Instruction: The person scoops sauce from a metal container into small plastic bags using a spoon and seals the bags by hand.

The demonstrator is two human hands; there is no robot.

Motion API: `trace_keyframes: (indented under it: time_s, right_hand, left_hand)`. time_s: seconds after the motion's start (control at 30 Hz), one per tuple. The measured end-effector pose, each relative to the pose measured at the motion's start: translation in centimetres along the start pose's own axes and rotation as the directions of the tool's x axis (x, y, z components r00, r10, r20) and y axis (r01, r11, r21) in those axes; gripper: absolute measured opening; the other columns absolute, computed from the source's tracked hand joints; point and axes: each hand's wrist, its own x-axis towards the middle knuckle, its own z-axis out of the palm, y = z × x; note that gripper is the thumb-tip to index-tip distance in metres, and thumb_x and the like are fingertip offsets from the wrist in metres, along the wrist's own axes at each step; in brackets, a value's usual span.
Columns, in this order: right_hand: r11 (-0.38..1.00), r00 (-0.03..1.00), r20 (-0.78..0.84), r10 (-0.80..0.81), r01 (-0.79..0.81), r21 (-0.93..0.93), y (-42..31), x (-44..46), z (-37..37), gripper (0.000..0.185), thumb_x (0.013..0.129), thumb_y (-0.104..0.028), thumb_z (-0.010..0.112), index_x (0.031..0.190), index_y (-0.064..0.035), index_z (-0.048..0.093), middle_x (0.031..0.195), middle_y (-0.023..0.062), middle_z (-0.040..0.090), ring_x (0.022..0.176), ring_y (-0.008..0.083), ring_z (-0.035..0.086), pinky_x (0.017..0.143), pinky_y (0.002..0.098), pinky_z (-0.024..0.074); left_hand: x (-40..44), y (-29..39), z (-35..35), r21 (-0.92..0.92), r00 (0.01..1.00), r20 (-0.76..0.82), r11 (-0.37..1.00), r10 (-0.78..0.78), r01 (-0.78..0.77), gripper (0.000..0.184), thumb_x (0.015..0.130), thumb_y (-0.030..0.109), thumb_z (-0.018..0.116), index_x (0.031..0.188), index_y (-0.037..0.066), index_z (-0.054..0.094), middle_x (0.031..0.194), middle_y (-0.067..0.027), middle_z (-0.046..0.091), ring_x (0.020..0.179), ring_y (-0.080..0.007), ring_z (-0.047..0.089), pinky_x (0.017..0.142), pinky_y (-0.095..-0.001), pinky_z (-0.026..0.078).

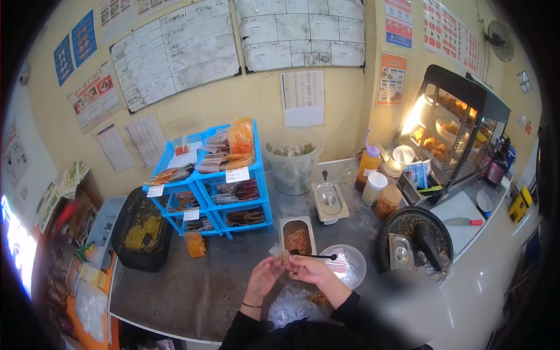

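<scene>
My left hand [263,281] and my right hand [315,273] meet over the near side of the worktop. Between their closed fingers is a small clear plastic bag [279,255] with some reddish-brown filling low in it. Just beyond my fingers stands a steel food pan [297,227] holding reddish minced filling. A black spoon [319,256] lies across the pan's near edge, its handle reaching over a round clear tub [357,269] of small plastic packets. Below my wrists sits a heap of clear plastic bags [291,306], with something orange partly hidden by my right arm.
Blue stacked baskets [219,185] with packets stand at the back left, beside a black tray [125,245] of yellow-green food. A lidded steel pan [329,201], jars [387,202], a large stone mortar [408,219] and a lit food warmer [452,116] occupy the right.
</scene>
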Motion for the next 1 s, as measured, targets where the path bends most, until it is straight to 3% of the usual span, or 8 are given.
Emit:
trace_keyframes:
  time_s: [0.23,0.37,0.5,0.63,0.73,0.83,0.87,1.0]
  right_hand:
    - [0.964,0.964,-0.096,-0.247,0.254,0.075,2.1,-0.9,1.2,0.021,0.078,-0.002,0.06,0.097,-0.0071,0.051,0.083,0.0057,0.058,0.079,0.0177,0.058,0.07,0.0317,0.0461]
    - [0.871,0.86,-0.175,-0.479,0.441,-0.214,2.5,-1.1,1.6,0.023,0.073,0.005,0.06,0.09,-0.0083,0.053,0.077,0.0051,0.059,0.07,0.0178,0.059,0.063,0.0289,0.0475]
    - [0.228,0.614,0.045,-0.788,0.359,-0.905,3.0,-1.8,3.6,0.02,0.065,0.008,0.059,0.079,-0.0061,0.054,0.072,0.005,0.058,0.063,0.0132,0.057,0.055,0.025,0.0466]
    - [-0.284,0.499,0.315,-0.807,0.141,-0.949,2.4,-1.9,3.7,0.017,0.064,0.005,0.058,0.077,-0.0029,0.055,0.066,0.0043,0.055,0.054,0.0081,0.053,0.047,0.0218,0.0432]
    - [0.487,0.838,-0.167,-0.519,0.13,-0.863,-0.7,-4.1,5.0,0.014,0.067,0.004,0.054,0.08,-0.0019,0.056,0.063,0.0028,0.053,0.045,0.0083,0.049,0.039,0.0212,0.0383]
    - [0.71,0.932,-0.166,-0.323,0.123,-0.693,-2.9,-5.6,5.5,0.013,0.07,0.001,0.05,0.081,-0.0018,0.057,0.063,0.003,0.053,0.04,0.0085,0.046,0.034,0.0206,0.034]
    - [0.745,0.961,-0.128,-0.244,0.101,-0.66,-3.4,-5.7,4.7,0.014,0.074,-0.003,0.054,0.087,-0.0015,0.059,0.065,0.0025,0.055,0.046,0.009,0.048,0.042,0.0196,0.0381]
    - [0.26,0.886,0.115,-0.45,0.253,-0.932,-2.8,-5.7,5.0,0.018,0.076,-0.012,0.062,0.09,-0.0003,0.062,0.071,0.002,0.059,0.058,0.0084,0.051,0.056,0.0201,0.0409]
  left_hand:
    - [0.1,-1.2,-0.9,0.018,0.999,-0.037,1.0,-0.007,0.007,0.03,0.081,0.002,0.055,0.11,0.007,0.052,0.096,-0.0081,0.06,0.079,-0.0142,0.058,0.067,-0.0258,0.048]
    - [-0.1,-1.0,0.9,0.561,0.968,-0.204,0.828,0.147,-0.007,0.031,0.076,-0.002,0.058,0.106,0.006,0.056,0.09,-0.0059,0.062,0.072,-0.0144,0.061,0.058,-0.0228,0.048]
    - [-0.5,-0.3,3.2,0.932,0.934,-0.177,0.358,0.31,0.058,0.031,0.073,-0.004,0.056,0.104,0.003,0.058,0.089,-0.0064,0.063,0.071,-0.013,0.061,0.058,-0.0228,0.048]
    - [-0.5,0.6,5.2,0.976,0.956,-0.007,-0.206,0.293,0.07,0.032,0.074,-0.002,0.058,0.107,0.001,0.057,0.094,-0.0079,0.063,0.077,-0.0137,0.061,0.067,-0.0257,0.049]
    - [0.6,-0.4,2.0,0.881,0.872,0.333,0.21,0.358,-0.423,0.025,0.077,0.002,0.059,0.102,0.001,0.06,0.095,-0.007,0.063,0.078,-0.0138,0.061,0.072,-0.027,0.048]
    - [-1.4,-1.4,2.8,0.703,0.998,0.062,0.71,-0.028,-0.024,0.019,0.081,0.008,0.059,0.098,0.0,0.061,0.092,-0.0053,0.063,0.079,-0.0131,0.06,0.073,-0.0252,0.047]
    - [-1.6,-2.5,1.9,0.774,0.999,-0.021,0.634,0.027,-0.001,0.017,0.084,0.009,0.057,0.096,-0.002,0.062,0.087,-0.0044,0.063,0.078,-0.0119,0.059,0.072,-0.0241,0.047]
    - [-2.4,-4.4,2.2,0.608,0.977,-0.204,0.791,0.065,0.075,0.017,0.085,0.012,0.056,0.094,-0.001,0.062,0.083,-0.0042,0.064,0.076,-0.011,0.059,0.071,-0.0232,0.047]
